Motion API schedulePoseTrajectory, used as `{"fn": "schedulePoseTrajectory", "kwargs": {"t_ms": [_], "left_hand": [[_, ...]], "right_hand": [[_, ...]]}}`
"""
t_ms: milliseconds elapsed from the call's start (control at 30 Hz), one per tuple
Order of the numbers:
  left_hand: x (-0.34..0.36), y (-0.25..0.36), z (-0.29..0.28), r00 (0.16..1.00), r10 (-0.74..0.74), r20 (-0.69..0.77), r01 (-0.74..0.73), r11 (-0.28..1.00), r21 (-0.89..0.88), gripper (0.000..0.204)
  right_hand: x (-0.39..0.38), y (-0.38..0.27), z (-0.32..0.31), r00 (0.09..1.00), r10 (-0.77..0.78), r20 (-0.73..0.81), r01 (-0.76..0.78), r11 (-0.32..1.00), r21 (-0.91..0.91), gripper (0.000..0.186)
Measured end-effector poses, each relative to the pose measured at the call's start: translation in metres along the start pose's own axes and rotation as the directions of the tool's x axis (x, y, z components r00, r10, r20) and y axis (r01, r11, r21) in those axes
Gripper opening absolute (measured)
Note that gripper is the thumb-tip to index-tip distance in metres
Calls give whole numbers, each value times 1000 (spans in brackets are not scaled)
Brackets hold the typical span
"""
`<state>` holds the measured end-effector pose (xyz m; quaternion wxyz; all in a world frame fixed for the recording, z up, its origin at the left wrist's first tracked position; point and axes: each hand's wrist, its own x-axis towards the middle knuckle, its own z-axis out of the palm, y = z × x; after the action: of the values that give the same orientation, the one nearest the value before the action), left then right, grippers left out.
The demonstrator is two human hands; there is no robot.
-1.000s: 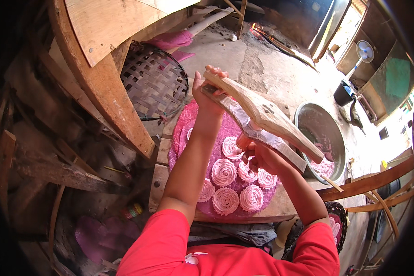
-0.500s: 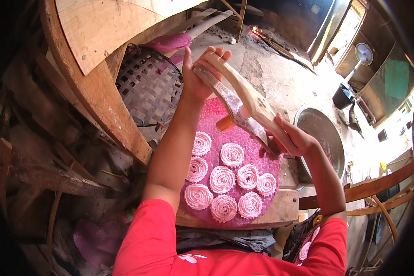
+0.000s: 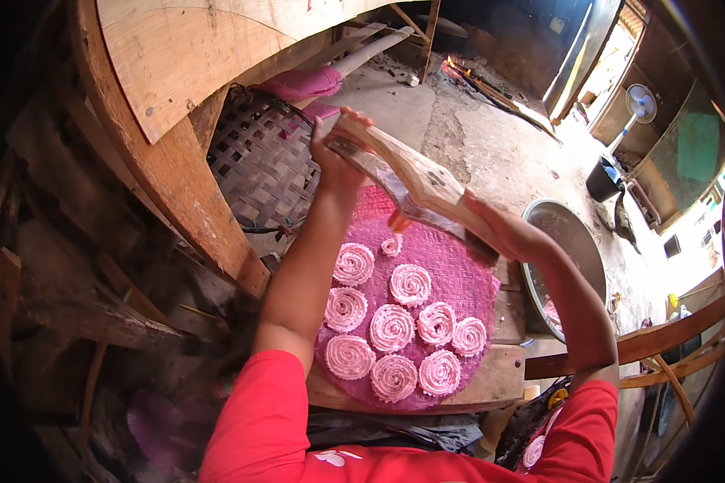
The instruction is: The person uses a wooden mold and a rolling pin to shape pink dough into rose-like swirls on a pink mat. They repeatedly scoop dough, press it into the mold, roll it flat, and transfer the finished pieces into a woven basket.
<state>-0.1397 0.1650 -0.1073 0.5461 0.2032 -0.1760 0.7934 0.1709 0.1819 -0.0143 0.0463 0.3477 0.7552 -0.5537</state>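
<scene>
My left hand (image 3: 340, 157) and my right hand (image 3: 511, 229) grip opposite ends of a two-handled wooden press (image 3: 415, 173), fingers wrapped round both bars. The bars lie close together, one above the other. An orange nozzle (image 3: 399, 220) sticks out beneath the lower bar. Just below it, a small pink dough curl (image 3: 391, 246) lies on a round pink woven mat (image 3: 471, 278). Several larger pink dough spirals (image 3: 392, 327) with ridged edges sit on the nearer part of the mat. Some fingers of both hands are hidden behind the bars.
The mat rests on a wooden bench (image 3: 503, 370). A large metal basin (image 3: 568, 241) stands at the right, a woven basket (image 3: 262, 161) at the left. A wooden post (image 3: 161, 185) rises close to my left arm. Farther off, a fire (image 3: 457, 68) burns on the floor.
The press's two bars have come closer together, and the press has shifted slightly down in the picture. A small pink dough curl now shows on the mat below the nozzle.
</scene>
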Motion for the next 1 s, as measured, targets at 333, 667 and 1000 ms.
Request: {"fn": "schedulePoseTrajectory", "kwargs": {"t_ms": [333,667,1000], "left_hand": [[4,2,23,1000,20,-21,-19,999,29,61],[13,0,16,998,36,-51,-36,999,-5,57],[-20,17,-1,996,44,80,-60,977,205,32]], "right_hand": [[-10,-18,8,995,-92,-26,93,994,58,74],[-6,-21,9,970,21,-243,-25,1000,-12,68],[33,30,28,951,-112,290,-114,740,663,77]]}}
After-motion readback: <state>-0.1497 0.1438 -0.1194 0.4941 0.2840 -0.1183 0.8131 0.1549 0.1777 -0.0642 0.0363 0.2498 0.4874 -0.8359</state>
